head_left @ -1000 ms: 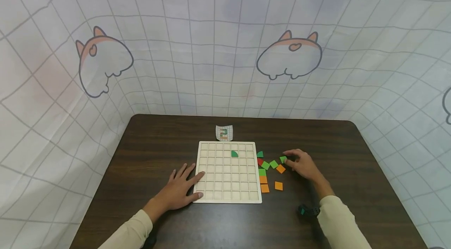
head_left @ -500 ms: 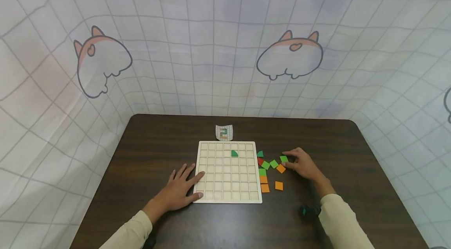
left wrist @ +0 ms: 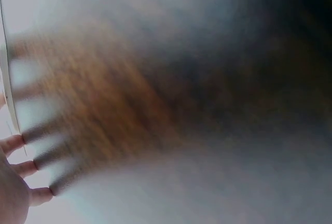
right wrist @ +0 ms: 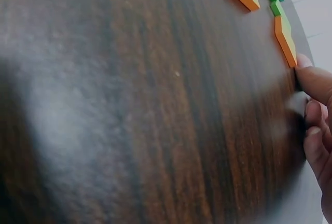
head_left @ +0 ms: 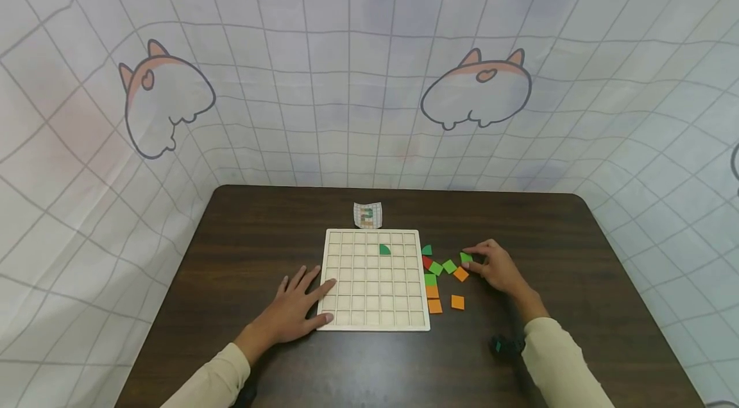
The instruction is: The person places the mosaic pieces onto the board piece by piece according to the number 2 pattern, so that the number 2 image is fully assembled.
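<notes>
My left hand (head_left: 294, 310) lies with spread fingers at the left edge of a cream gridded board (head_left: 372, 292), thumb and index finger over its rim. In the left wrist view the left hand's fingers (left wrist: 18, 169) show at the lower left. One dark green quarter-round tile (head_left: 384, 249) sits in a cell near the board's top. Right of the board, thumb and index finger of my right hand (head_left: 501, 270) pinch a light green square tile (head_left: 466, 257) at the table surface. An orange tile (head_left: 460, 274) lies just beside the right thumb; the right wrist view hides the pinched tile.
Between board and right hand lie a dark green tile (head_left: 427, 250), a red tile (head_left: 427, 262), further light green tiles (head_left: 449, 266) and several orange tiles (head_left: 458, 302). A small pattern card (head_left: 367, 215) rests behind the board. A gridded curtain (head_left: 369, 74) surrounds the dark table (head_left: 277, 222).
The right thumb and index finger have closed around the light green tile, which has turned and shifted slightly. The left hand stays where it was.
</notes>
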A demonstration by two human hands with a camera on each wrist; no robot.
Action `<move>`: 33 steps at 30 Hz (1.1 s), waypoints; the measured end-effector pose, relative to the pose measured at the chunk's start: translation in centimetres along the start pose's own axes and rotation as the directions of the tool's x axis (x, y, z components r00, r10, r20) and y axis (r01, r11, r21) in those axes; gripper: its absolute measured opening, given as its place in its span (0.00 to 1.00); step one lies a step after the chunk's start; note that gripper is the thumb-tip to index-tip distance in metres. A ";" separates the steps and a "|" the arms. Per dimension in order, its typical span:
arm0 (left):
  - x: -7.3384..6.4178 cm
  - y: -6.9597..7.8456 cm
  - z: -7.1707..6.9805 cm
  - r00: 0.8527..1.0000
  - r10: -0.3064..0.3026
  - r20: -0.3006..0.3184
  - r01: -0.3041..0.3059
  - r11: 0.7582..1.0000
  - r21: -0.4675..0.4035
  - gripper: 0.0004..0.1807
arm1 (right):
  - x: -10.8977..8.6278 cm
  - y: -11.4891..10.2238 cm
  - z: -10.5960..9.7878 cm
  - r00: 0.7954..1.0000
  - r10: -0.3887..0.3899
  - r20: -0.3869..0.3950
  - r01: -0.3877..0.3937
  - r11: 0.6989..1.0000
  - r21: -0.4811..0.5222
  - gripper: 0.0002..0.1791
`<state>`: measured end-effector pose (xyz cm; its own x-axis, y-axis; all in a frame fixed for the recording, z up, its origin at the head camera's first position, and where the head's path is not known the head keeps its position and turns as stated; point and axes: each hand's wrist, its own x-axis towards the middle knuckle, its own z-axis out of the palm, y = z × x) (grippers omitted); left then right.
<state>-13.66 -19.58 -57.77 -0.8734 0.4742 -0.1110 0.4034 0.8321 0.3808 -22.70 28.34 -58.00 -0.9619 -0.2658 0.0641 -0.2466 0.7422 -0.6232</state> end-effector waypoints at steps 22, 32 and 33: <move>0.0 0.0 -0.1 1.000 0.000 0.010 0.000 1.000 0.006 0.39 | 0.1 0.1 0.9 0.996 0.000 -0.090 -0.006 0.998 -0.063 0.13; 0.0 -0.1 0.0 1.000 0.006 0.010 -0.006 1.000 0.004 0.39 | -0.2 0.0 1.1 0.996 0.007 -0.091 -0.005 1.000 0.025 0.12; 0.0 -0.1 0.0 1.000 0.005 0.010 -0.005 1.000 0.005 0.39 | -0.2 0.0 1.0 0.996 0.019 -0.088 -0.016 0.999 0.032 0.12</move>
<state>-13.72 -19.71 -57.81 -0.8687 0.4812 -0.1178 0.4092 0.8310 0.3767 -22.39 27.71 -58.79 -0.9731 -0.1963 0.1206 -0.2269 0.7264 -0.6487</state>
